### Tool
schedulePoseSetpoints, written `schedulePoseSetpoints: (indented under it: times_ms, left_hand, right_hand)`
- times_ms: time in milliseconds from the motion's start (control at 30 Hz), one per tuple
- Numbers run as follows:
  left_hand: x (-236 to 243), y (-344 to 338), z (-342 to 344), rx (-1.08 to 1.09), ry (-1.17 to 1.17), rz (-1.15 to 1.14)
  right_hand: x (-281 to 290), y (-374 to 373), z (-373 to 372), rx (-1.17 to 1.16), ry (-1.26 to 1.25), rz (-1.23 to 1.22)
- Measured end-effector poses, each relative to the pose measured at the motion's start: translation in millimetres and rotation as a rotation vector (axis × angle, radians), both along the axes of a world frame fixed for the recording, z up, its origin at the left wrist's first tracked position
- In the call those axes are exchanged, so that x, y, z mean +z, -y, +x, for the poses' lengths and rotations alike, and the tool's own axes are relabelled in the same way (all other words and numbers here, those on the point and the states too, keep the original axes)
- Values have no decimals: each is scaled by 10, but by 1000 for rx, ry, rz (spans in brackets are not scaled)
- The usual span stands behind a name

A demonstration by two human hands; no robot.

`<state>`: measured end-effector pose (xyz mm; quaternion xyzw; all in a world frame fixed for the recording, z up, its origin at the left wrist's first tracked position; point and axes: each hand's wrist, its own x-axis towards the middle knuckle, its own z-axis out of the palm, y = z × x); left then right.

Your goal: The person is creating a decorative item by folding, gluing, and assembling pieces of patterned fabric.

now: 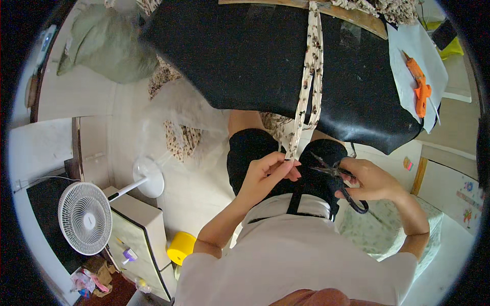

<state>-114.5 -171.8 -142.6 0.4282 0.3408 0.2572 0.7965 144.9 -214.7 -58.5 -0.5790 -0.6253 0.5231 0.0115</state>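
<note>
My left hand [270, 175] is closed on the lower end of a cream fabric strip [302, 102] dotted with dark spots, pinched between thumb and fingers above my lap. From there the strip runs up over the black table cover [245, 61] to the far edge, and a second length of it hangs alongside. My right hand [365, 178] grips black-handled scissors [337, 176] just right of the strip's end. Their blades look parted and point left toward my left hand, without visibly touching the fabric.
An orange glue gun [420, 92] lies on white paper [400, 48] at the right of the table. Along the far edge is a wooden strip [357, 19] with bunched spotted fabric [380, 7]. To the left, a clear bag [204, 120] holds spotted fabric; a white fan [86, 218] stands by a cabinet [133, 245].
</note>
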Motion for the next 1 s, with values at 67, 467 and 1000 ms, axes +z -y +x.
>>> schedulePoseSetpoints:
  times_ms: [67, 467, 1000]
  left_hand:
    - [-4, 4, -3, -23, -27, 22]
    - [-97, 71, 19, -15, -8, 34]
    - [-244, 6, 64, -60, -24, -19]
  right_hand:
    - [-62, -71, -36, 54, 10, -30]
    - [-266, -390, -146, 245, -81, 7]
    - [-580, -195, -159, 214, 121, 313]
